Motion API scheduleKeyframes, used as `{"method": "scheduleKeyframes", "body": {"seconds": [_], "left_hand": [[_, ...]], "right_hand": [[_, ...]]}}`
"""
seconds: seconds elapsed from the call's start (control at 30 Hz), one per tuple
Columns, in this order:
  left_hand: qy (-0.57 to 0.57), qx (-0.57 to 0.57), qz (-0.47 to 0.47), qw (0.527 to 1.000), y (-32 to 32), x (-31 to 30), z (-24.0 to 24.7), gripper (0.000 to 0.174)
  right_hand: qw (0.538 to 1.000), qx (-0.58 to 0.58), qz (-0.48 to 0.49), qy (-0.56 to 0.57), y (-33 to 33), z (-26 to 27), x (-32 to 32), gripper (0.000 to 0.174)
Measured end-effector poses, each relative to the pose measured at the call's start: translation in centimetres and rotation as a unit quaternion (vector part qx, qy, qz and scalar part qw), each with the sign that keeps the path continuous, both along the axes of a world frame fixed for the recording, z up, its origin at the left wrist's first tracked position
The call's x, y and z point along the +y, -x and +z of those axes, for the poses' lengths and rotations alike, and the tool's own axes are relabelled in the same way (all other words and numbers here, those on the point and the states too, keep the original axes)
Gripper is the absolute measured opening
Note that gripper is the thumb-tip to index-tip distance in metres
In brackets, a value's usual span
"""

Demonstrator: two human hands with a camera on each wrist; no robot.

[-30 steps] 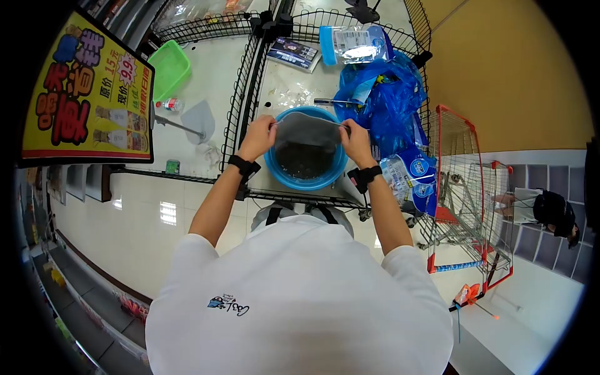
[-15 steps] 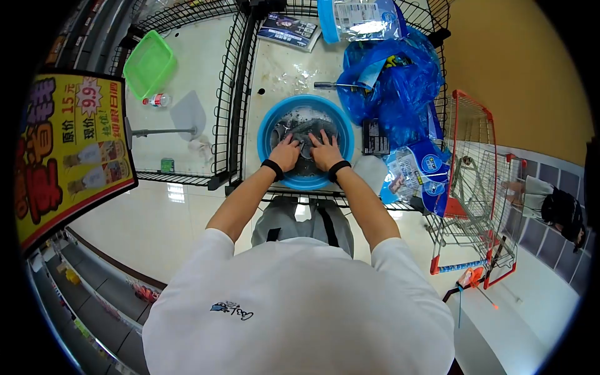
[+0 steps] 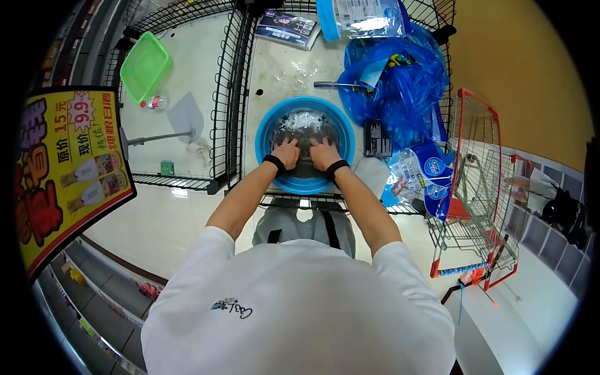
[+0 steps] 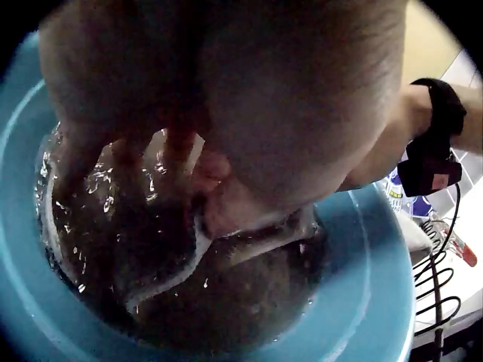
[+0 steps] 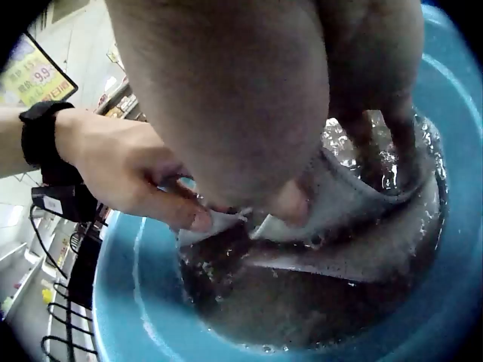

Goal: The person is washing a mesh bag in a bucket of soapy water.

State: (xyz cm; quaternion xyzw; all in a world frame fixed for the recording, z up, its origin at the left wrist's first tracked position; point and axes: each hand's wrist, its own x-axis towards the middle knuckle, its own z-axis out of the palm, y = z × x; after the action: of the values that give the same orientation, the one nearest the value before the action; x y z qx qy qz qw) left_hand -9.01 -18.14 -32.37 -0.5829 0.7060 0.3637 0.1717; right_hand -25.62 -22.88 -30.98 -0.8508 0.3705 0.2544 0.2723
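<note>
A light blue basin (image 3: 262, 144) holds dark, murky water with bubbles on its surface. Both hands reach down into it side by side. My left hand (image 3: 287, 154) has its spread fingers dipped in the water, thumb by the edge of a wet grey cloth (image 4: 181, 277). A short gap to the right, my right hand (image 3: 324, 154) pushes downward too, its fingers straight and partly under water. In the right wrist view, that hand's thumb (image 5: 294, 205) rests against the folded grey cloth (image 5: 343, 215). Most of the cloth lies submerged, and the fingertips are hidden.
Right of the basin are a black box (image 3: 377, 139), a blue plastic bag (image 3: 406, 94) and a blue-and-white package (image 3: 417, 175). A metal-handled tool (image 3: 331, 85) lies behind. Black wire fencing (image 3: 225, 94) borders the left side, beyond it a green tray (image 3: 145, 65). A shopping cart (image 3: 478, 200) stands right.
The grey cloth was held up by its edges over the basin, then lay spread under both flattened hands. Now it is mostly under the water, with the fingers dipped deeper.
</note>
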Motion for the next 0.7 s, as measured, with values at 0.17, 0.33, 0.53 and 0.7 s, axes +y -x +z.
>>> {"method": "scheduleKeyframes", "body": {"seconds": [0.17,0.33,0.53,0.7], "left_hand": [[0.011,0.041,-0.010,0.999,-1.9,0.5,1.0,0.022],[0.160,0.161,0.065,0.972,-5.1,1.9,6.1,0.007],[0.234,0.158,0.124,0.951,-7.7,2.6,11.7,0.005],[0.312,0.194,0.144,0.919,-8.3,2.6,15.9,0.008]], "right_hand": [[0.990,-0.133,-0.043,0.022,2.9,0.9,0.3,0.027],[0.956,-0.234,-0.175,0.028,5.5,4.6,-0.4,0.013],[0.927,-0.303,-0.216,0.056,8.0,9.3,-1.2,0.014],[0.892,-0.386,-0.213,0.103,8.4,13.7,-1.4,0.013]]}}
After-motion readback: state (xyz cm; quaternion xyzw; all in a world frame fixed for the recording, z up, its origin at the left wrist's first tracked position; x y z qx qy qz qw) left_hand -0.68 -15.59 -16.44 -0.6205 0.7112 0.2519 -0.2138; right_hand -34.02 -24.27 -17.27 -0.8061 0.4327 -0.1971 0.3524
